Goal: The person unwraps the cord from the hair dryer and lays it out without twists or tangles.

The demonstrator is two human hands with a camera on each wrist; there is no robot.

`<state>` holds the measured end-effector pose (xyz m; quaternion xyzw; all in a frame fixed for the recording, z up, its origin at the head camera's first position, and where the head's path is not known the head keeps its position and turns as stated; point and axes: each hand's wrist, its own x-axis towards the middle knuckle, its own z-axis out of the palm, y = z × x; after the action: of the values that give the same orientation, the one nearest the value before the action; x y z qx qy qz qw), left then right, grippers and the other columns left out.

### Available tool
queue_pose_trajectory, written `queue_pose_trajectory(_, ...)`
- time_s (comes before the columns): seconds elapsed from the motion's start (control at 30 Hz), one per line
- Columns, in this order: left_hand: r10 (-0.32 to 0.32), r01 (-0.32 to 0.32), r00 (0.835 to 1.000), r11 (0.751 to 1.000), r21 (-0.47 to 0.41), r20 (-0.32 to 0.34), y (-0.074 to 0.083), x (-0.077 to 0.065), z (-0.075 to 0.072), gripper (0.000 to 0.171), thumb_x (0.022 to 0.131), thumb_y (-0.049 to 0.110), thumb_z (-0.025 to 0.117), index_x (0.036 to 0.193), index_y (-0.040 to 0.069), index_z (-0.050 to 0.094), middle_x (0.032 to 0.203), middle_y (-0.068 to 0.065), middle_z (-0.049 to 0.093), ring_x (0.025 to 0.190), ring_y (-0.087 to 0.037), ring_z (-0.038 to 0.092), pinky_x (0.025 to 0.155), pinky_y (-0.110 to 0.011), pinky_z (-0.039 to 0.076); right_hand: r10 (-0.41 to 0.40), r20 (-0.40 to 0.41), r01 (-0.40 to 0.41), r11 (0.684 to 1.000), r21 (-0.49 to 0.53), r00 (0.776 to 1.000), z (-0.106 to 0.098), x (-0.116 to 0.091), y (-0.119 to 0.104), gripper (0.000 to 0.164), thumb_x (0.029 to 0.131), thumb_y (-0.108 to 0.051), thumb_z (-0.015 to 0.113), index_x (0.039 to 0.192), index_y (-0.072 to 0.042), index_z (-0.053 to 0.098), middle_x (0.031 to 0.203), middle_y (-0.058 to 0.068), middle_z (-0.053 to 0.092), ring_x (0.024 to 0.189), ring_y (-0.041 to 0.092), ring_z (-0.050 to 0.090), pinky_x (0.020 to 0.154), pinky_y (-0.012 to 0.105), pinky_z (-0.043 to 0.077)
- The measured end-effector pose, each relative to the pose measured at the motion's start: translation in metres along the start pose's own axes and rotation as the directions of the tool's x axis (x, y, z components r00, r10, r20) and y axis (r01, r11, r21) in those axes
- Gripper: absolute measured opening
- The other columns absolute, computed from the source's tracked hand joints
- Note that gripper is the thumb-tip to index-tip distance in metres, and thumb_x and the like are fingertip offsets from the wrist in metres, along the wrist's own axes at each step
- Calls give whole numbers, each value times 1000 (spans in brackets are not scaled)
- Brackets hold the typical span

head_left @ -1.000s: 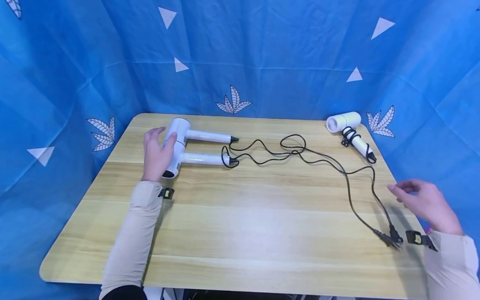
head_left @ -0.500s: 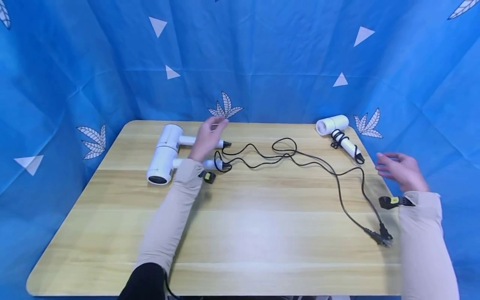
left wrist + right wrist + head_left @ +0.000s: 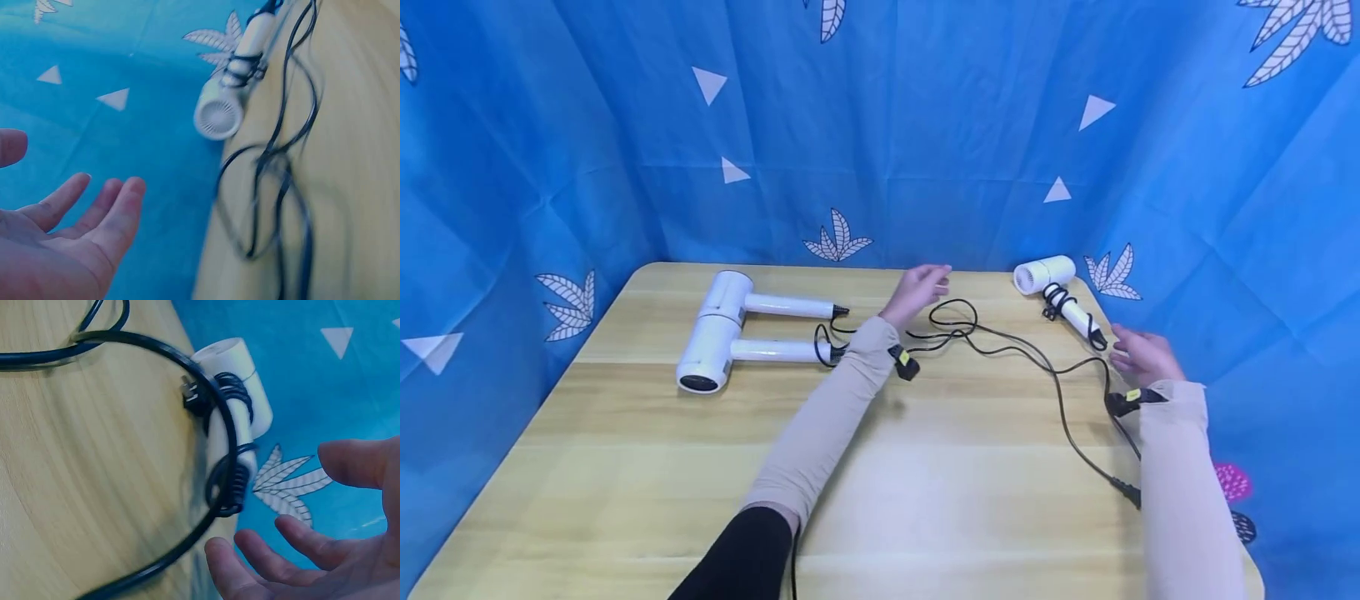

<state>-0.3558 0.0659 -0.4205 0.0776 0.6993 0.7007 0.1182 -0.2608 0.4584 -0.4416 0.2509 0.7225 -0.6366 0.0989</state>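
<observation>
At the table's back right corner lies a white hair dryer (image 3: pixel 1045 273), its black cord wound round the handle and its plug tucked at the side. My right hand (image 3: pixel 1146 354) hovers just in front of that handle's end, fingers spread and holding nothing. Above the back middle of the table, my left hand (image 3: pixel 917 293) is in the air, also empty, its fingers loosely extended. Two more white hair dryers lie at the left, a farther one (image 3: pixel 728 292) and a nearer one (image 3: pixel 707 354), bodies touching end to end and handles pointing right.
Two loose black cords (image 3: pixel 1026 346) run from the left dryers across the table and cross in loops. A plug (image 3: pixel 1126 492) lies near the right edge, partly behind my right sleeve. A blue curtain (image 3: pixel 880 125) stands round the wooden table (image 3: pixel 625 467).
My left hand has moved away from the left hair dryers toward the back middle. My right hand has moved forward and left toward the cord-wrapped hair dryer. The head view has shifted.
</observation>
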Motion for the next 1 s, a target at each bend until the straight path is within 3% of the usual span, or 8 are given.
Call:
queue_pose_trajectory(0.07,-40,41,999,997,-69,8,-6,7,16,51,105,35,58,142,0,56,138,-24,64,129,-39,63,115,-45,50,56,-21,-55,998,38,998,2,4,2,90,105,-42,51,164,-3,-5,171,25,13,102,9,58,101,19,55)
queue_pose_trajectory(0.17,-78,81,997,985,-152,24,-14,17,36,49,105,31,58,142,-1,56,138,-27,63,130,-41,62,117,-49,48,119,-8,-116,980,160,993,1,7,3,85,105,-39,55,165,-9,2,150,25,44,96,10,65,102,19,56)
queue_pose_trajectory(0.27,-102,105,994,974,-199,26,-22,25,52,48,105,30,58,141,0,58,137,-28,64,129,-42,63,117,-51,48,136,110,-165,931,326,985,1,8,1,63,105,-34,57,160,-21,27,112,5,68,86,8,72,98,18,57)
queue_pose_trajectory(0.37,-119,121,993,967,-223,26,-30,30,63,49,104,31,58,142,-1,56,138,-29,63,130,-44,61,118,-52,47,131,260,-240,861,449,957,4,11,2,34,106,-34,55,136,-19,48,88,4,78,85,10,75,84,14,59)
queue_pose_trajectory(0.5,-143,149,989,957,-249,40,-36,30,75,51,104,31,58,144,-2,54,143,-32,58,133,-46,58,120,-53,44,92,318,-263,790,553,944,12,21,4,25,107,-26,53,121,-7,44,88,17,77,85,23,78,90,19,61)
queue_pose_trajectory(0.7,-167,177,984,955,-239,60,-45,27,83,51,104,32,58,144,1,55,146,-32,55,134,-46,57,120,-52,45,110,286,-281,688,669,952,20,37,7,29,105,-16,57,127,-10,41,93,21,69,89,31,77,110,25,51)
queue_pose_trajectory(0.8,-163,175,984,957,-232,69,-48,26,87,51,104,31,57,145,1,54,147,-32,53,135,-46,56,120,-52,45,124,232,-253,675,693,965,26,39,7,32,103,-15,61,128,-14,42,108,13,64,92,27,79,109,24,52)
queue_pose_trajectory(1.0,-158,167,986,963,-211,61,-51,29,91,51,103,30,58,144,0,54,145,-33,55,133,-47,58,118,-51,47,60,226,-213,629,747,972,33,40,5,23,102,-15,62,122,-10,51,98,17,68,94,20,77,105,19,54)
